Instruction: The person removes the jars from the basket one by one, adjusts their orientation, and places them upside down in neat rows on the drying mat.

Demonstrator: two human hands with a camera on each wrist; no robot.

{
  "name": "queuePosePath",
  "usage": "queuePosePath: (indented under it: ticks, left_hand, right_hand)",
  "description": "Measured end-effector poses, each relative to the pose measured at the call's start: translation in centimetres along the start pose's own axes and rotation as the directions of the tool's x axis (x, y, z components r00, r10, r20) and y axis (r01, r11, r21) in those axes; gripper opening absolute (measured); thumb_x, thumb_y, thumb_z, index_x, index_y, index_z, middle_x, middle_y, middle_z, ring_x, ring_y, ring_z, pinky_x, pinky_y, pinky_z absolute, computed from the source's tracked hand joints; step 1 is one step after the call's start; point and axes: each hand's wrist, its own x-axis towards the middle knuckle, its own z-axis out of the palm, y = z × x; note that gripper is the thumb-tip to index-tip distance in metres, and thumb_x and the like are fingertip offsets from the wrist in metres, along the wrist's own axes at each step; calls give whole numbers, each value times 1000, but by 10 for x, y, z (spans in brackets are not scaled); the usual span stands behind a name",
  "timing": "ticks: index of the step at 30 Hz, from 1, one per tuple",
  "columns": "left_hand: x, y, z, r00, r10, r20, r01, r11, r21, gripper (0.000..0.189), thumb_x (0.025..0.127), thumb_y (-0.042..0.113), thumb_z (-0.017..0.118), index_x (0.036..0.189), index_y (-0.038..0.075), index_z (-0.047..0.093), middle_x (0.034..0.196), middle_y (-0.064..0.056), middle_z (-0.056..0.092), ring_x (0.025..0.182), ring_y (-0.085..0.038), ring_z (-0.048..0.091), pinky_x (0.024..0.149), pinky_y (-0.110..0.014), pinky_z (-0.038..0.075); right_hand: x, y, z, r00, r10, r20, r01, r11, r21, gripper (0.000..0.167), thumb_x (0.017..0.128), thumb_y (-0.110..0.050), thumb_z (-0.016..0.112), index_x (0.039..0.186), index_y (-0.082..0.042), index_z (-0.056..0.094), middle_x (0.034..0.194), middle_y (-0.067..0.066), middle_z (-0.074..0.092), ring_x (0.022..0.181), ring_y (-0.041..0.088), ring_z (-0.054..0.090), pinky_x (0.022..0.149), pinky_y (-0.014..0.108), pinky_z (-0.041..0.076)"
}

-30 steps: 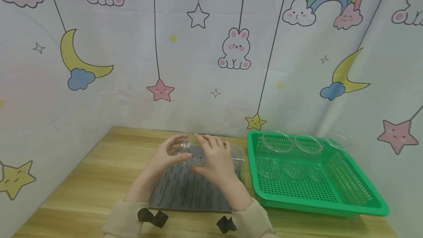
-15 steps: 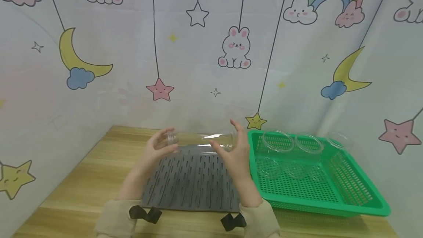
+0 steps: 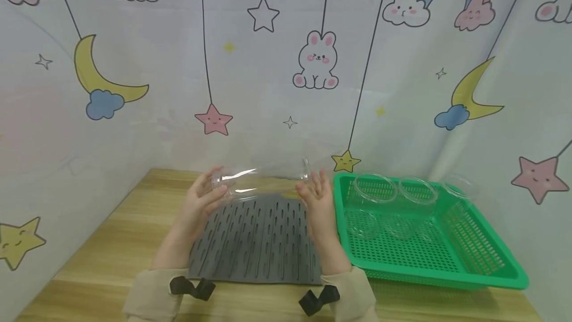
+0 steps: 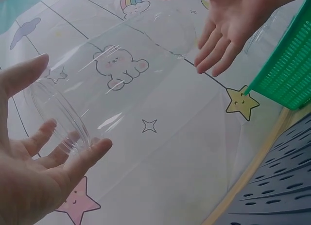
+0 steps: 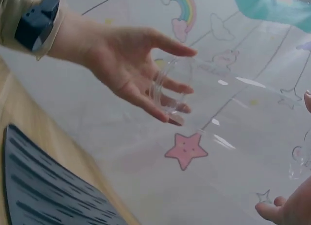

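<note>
A clear cylindrical jar [image 3: 263, 183] is held sideways above the back of the grey slotted mat [image 3: 263, 242], its right end slightly higher. My left hand [image 3: 203, 198] grips its ringed neck [image 4: 63, 118], thumb on one side and fingers on the other. At the opposite end, my right hand [image 3: 319, 202] has its fingers spread, with the thumb close to the rim. The left wrist view shows the right hand's palm [image 4: 238, 25] facing the jar, fingers extended. In the right wrist view, only part of the right hand [image 5: 291, 208] enters at the lower right corner.
A green plastic basket [image 3: 433, 280] stands at the right of the wooden table [image 3: 111, 232], with several clear round-rimmed containers [image 3: 375, 190] along its back. A white cloth [image 3: 268, 73] printed with stars, moons and rabbits hangs close behind the table.
The jar has moved left and upward, its right end tilting up a little. My left hand went left with it; my right hand moved right along it and its fingers spread apart.
</note>
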Motion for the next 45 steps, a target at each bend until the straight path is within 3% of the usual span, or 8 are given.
queuePosePath:
  ticks: [4, 10, 14, 18, 28, 32, 39, 45]
  left_hand:
    - [1, 0, 2, 1000, 17, 5, -17, 1000, -13, 43, 97, 7, 50, 138, 17, 39, 130, 3, 55, 114, -8, 62, 93, -26, 55]
    - [1, -2, 6, 998, 50, 33, -50, 999, -21, 42, 97, 5, 48, 137, 14, 40, 128, 5, 57, 117, -12, 61, 94, -29, 55]
    - [0, -4, 8, 998, 39, 44, -39, 999, -4, 42, 97, 6, 48, 137, 17, 40, 127, 8, 57, 116, -9, 61, 95, -29, 54]
    - [0, -5, 10, 998, 33, 54, -34, 999, 9, 47, 97, 6, 49, 141, 11, 36, 129, 8, 55, 118, -10, 60, 96, -29, 54]
    - [0, -6, 9, 996, 30, 89, -32, 999, 15, 46, 97, 7, 50, 140, 18, 37, 134, 7, 50, 120, -7, 58, 99, -27, 52]
    - [0, -6, 7, 996, 19, 92, -19, 1000, 6, 48, 96, 7, 51, 140, 18, 36, 134, 6, 49, 121, -8, 57, 98, -27, 52]
    - [1, -7, 1, 997, -12, 79, 5, 997, 81, 53, 96, 8, 51, 145, 17, 32, 134, 12, 48, 125, -8, 51, 99, -19, 46]
    - [1, -8, -3, 997, -28, 70, 20, 993, 118, 60, 95, 8, 53, 150, 12, 29, 146, -2, 43, 131, -15, 45, 102, -20, 43]
  right_hand:
    - [1, 8, 1, 996, 67, 61, -77, 982, 172, 101, 86, -37, 72, 155, -1, 8, 159, 25, 15, 146, 41, 25, 116, 59, 29]
    - [-1, 18, 9, 988, 98, 118, -131, 941, 312, 106, 81, -44, 77, 153, 0, 12, 158, 23, 22, 147, 40, 23, 117, 59, 27]
    - [-3, 18, 16, 991, 107, 84, -132, 908, 398, 100, 82, -36, 75, 152, 0, 14, 159, 22, 22, 148, 38, 24, 121, 55, 21]
    - [-4, 16, 21, 995, 98, 29, -101, 884, 456, 98, 83, -35, 75, 152, -1, 15, 158, 21, 24, 148, 36, 25, 123, 49, 19]
    - [-3, 11, 27, 993, 112, -36, -76, 843, 532, 75, 91, -18, 61, 152, -3, 19, 156, 18, 29, 148, 34, 27, 121, 44, 28]
    - [-3, 10, 28, 993, 116, -32, -80, 836, 542, 75, 91, -18, 62, 152, -4, 20, 155, 18, 30, 147, 34, 27, 120, 44, 29]
    - [0, 9, 29, 995, 95, 3, -83, 859, 505, 74, 93, -20, 61, 153, -5, 19, 153, 16, 32, 147, 33, 28, 121, 45, 27]
    - [5, 9, 32, 997, 74, 5, -68, 878, 474, 71, 93, -20, 61, 151, -6, 23, 155, 19, 30, 144, 34, 32, 119, 45, 31]
